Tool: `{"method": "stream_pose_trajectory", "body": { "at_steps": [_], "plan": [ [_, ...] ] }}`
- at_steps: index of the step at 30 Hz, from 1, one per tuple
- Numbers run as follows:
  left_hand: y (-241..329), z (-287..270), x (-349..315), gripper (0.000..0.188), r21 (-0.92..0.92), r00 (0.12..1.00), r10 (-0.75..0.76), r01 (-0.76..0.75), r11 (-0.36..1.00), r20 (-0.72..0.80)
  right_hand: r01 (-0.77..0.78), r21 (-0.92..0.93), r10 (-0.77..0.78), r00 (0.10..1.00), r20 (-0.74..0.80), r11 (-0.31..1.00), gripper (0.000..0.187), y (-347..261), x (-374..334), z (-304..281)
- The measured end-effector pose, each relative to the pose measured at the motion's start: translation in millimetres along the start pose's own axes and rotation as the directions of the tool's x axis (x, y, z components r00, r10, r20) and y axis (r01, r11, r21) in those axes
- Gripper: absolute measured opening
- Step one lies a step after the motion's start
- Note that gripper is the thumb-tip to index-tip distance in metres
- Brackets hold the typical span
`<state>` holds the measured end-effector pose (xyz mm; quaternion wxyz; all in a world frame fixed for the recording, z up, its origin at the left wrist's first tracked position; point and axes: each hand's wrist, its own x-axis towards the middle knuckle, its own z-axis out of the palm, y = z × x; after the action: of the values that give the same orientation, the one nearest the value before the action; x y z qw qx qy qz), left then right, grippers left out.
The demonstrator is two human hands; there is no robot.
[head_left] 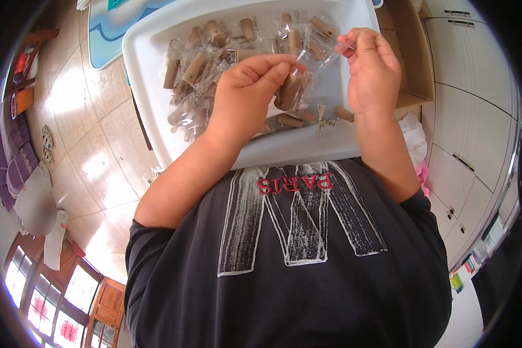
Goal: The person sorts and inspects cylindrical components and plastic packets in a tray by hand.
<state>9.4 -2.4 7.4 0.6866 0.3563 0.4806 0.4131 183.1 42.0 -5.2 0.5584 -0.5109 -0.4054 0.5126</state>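
Observation:
A white tray (pixel 145 69) lies in front of me, holding several small brown wooden pieces in clear plastic bags (pixel 206 52). My left hand (pixel 246 95) pinches one clear bag with a brown wooden piece (pixel 290 93) inside, just above the tray. My right hand (pixel 371 69) grips the same bag's upper flap near its red-edged strip (pixel 345 49). A loose brown piece (pixel 344 113) and a bit of twine (pixel 323 120) lie on the tray between my hands.
An open cardboard box (pixel 414 52) stands to the right of the tray. White cabinets (pixel 470 116) run along the right. Tiled floor (pixel 93 127) shows on the left, with a blue-and-white mat (pixel 107 35) beyond the tray.

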Motion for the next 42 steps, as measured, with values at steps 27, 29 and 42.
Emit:
{"method": "stream_pose_trajectory", "body": {
  "at_steps": [27,29,42],
  "plan": [
    [-2.3,-8.4,2.0,0.018,-0.171,0.982,-0.021,-0.012,0.985,-0.190,0.133,-0.279,-0.024,0.932,0.361,0.951,0.017,-23.5,-17.8,-2.9],
    [-1.2,-7.0,2.8,0.018,-0.155,0.983,-0.004,-0.025,0.988,-0.183,0.176,-0.316,-0.032,0.910,0.413,0.932,0.020,-15.9,-23.8,-1.6],
    [-3.4,-7.4,1.5,0.017,-0.157,0.988,0.007,-0.031,0.987,-0.151,0.354,-0.532,-0.028,0.851,0.524,0.769,0.025,-21.1,-29.2,7.6]
  ]
}}
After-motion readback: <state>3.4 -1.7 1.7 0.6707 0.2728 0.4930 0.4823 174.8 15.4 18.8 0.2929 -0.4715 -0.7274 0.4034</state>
